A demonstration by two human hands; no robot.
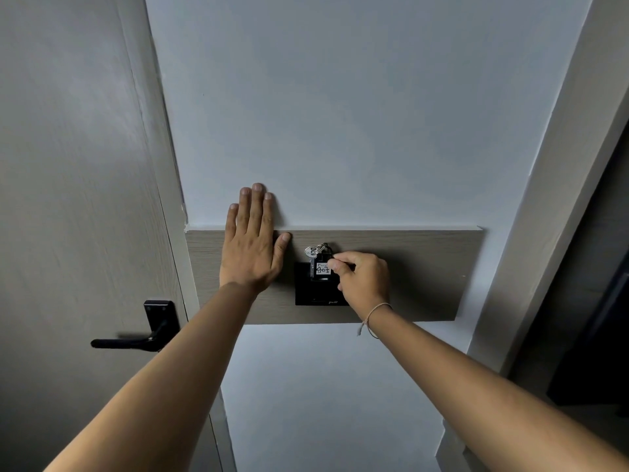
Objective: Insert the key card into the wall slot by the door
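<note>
A black wall slot unit [313, 292] is mounted on a wood-grain panel [425, 270] on the white wall. A small dark key card [321, 268] with a white label stands upright at the top of the unit, its lower end at the slot. A metal key and ring [315, 249] hang at the card's top. My right hand [364, 281] pinches the card's right edge with thumb and forefinger. My left hand [252, 243] lies flat against the wall and panel, fingers together, just left of the unit, holding nothing.
A grey door [78, 199] with a black lever handle [136, 340] is at the left. A white door frame [544, 206] and a dark opening [599, 318] are at the right. A thin cord bracelet [372, 318] circles my right wrist.
</note>
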